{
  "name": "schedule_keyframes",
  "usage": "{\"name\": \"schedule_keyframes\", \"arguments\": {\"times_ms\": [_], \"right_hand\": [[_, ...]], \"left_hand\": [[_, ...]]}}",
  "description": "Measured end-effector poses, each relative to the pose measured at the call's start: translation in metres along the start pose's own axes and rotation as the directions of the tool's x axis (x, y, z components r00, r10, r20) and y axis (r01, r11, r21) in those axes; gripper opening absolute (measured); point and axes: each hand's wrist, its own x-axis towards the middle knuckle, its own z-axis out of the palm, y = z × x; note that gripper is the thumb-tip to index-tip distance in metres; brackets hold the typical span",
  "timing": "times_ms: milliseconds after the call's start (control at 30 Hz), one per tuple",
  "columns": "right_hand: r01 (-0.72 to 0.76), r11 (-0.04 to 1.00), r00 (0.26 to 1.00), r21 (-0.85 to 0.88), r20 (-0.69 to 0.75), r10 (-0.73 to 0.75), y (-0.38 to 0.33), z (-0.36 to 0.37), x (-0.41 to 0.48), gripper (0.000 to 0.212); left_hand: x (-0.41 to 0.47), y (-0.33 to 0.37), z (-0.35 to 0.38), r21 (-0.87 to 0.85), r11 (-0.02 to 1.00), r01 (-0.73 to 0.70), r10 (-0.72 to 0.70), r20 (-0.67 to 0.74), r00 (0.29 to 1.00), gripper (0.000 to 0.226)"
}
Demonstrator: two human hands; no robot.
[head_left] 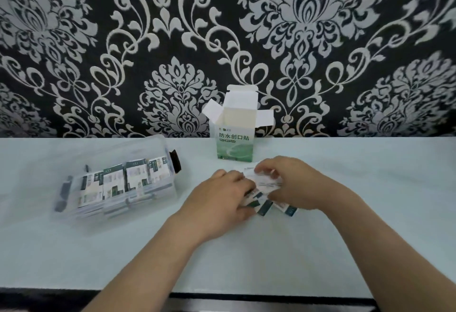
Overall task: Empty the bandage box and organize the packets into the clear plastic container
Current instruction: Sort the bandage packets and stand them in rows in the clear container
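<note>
The green-and-white bandage box point(235, 139) stands upright at the back of the pale table, its top flaps open. In front of it lies a loose heap of bandage packets point(265, 199), white with dark green ends. My left hand point(222, 199) lies over the heap's left side, fingers curled onto the packets. My right hand point(293, 183) covers the right side, its fingers curled round several packets at the top. The clear plastic container point(162, 188) sits to the left, with rows of packets point(123, 180) standing inside it.
The table point(370, 200) meets a black wall with a grey floral pattern right behind the box. A black latch point(176, 162) sticks up at the container's right end. The table's near edge runs along the bottom of the view.
</note>
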Motion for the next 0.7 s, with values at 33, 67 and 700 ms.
{"name": "schedule_keyframes", "arguments": {"times_ms": [33,67,700], "right_hand": [[0.003,1.000,1.000,0.026,-0.011,-0.003,-0.002,0.001,0.001,0.052],[-0.001,0.999,1.000,0.045,-0.017,0.001,-0.001,0.001,0.000,0.051],[-0.076,0.882,0.983,0.465,-0.115,0.146,0.015,-0.013,-0.009,0.015]], "left_hand": [[-0.002,-0.002,-0.003,-0.029,0.999,0.017,-0.017,-0.004,1.000,0.042],[-0.002,-0.001,-0.004,-0.049,0.998,0.033,-0.033,0.001,0.999,0.040],[0.000,0.005,-0.021,-0.491,0.849,0.195,-0.270,-0.085,0.959,0.037]]}}
